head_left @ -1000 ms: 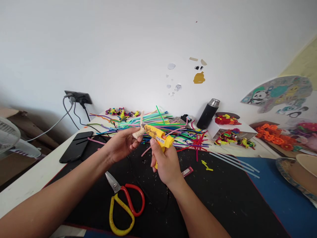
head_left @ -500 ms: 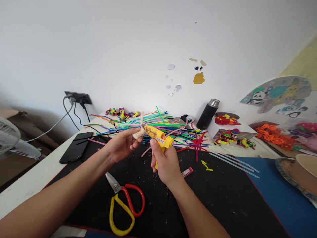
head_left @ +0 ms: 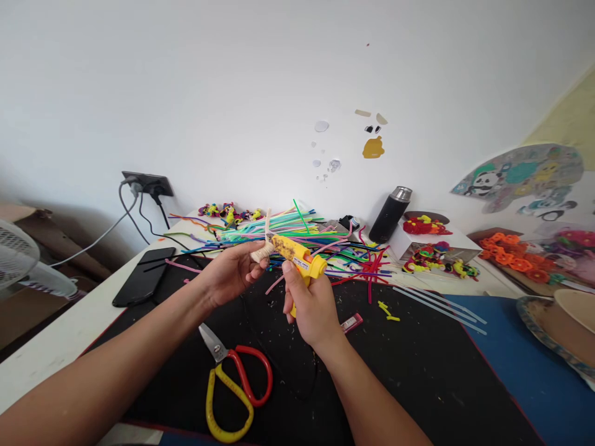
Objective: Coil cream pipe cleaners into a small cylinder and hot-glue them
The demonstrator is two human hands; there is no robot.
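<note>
Between the fingertips of my left hand (head_left: 235, 272) is a small cream-coloured wound piece (head_left: 263, 253), with a pale strand standing up from its right end. My right hand (head_left: 313, 303) is wrapped round the handle of a yellow glue gun (head_left: 297, 255). The gun's dark-stained front end points left, right at the cream piece; whether they touch cannot be made out. Both hands are above the black mat (head_left: 400, 378).
Scissors (head_left: 237, 393) with red and yellow handles lie near the front. Coloured pipe cleaners (head_left: 279, 229) are heaped behind my hands. A phone (head_left: 143, 277) lies left; a black bottle (head_left: 391, 215), clear sticks (head_left: 441, 306) and a white box (head_left: 465, 244) are to the right.
</note>
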